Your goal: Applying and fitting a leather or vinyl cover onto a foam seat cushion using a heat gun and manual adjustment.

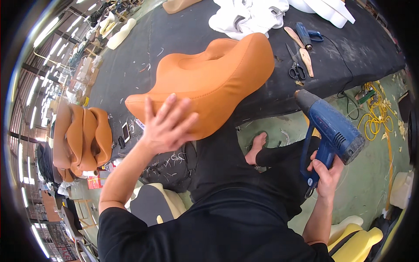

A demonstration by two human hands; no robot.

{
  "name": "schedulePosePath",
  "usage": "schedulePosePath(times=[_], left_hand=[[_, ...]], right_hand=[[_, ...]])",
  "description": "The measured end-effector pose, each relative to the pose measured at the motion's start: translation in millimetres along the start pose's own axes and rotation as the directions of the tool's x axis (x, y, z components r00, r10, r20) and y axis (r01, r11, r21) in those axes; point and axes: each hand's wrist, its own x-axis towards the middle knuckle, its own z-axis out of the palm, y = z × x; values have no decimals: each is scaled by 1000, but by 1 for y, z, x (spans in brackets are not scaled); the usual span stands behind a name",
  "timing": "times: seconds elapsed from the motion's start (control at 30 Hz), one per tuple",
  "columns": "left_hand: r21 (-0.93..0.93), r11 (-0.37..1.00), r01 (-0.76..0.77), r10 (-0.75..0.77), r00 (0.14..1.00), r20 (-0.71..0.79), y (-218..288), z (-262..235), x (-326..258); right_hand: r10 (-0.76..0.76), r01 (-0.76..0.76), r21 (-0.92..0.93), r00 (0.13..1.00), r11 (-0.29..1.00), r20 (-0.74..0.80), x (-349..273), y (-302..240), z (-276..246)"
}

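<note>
An orange upholstered seat cushion (pixel 209 83) with a stitched seam along its side rests tilted at the near edge of the black-covered table. My left hand (pixel 168 124) is spread, fingers apart and slightly blurred, over the cushion's near left side; whether the palm presses on it I cannot tell. On the right, my right hand (pixel 327 174) is wrapped round the handle of a blue heat gun (pixel 336 124). Its nozzle points up and toward the table, apart from the cushion.
On the table (pixel 126 74) lie scissors (pixel 294 63), a wooden stick (pixel 307 62), a second heat gun (pixel 303 36), white fabric (pixel 248 17) and a phone (pixel 126 132). Orange cushions (pixel 89 139) stand at the left. A yellow cable (pixel 377 118) coils on the floor at right.
</note>
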Motion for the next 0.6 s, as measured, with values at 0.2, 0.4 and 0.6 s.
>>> schedulePosePath(times=[0.2, 0.4, 0.6], left_hand=[[-98, 944, 314, -322, 943, -84, -55, -21, 22], [-281, 906, 317, -364, 922, -130, -51, -7, 26], [-286, 901, 325, -372, 919, -129, -50, -6, 25]], right_hand=[[46, -71, 106, 974, 992, 220, 5, -24, 16], [11, 3, -46, 951, 999, 308, 20, -32, 51], [6, -2, -9, 905, 1000, 425, 39, -36, 67]])
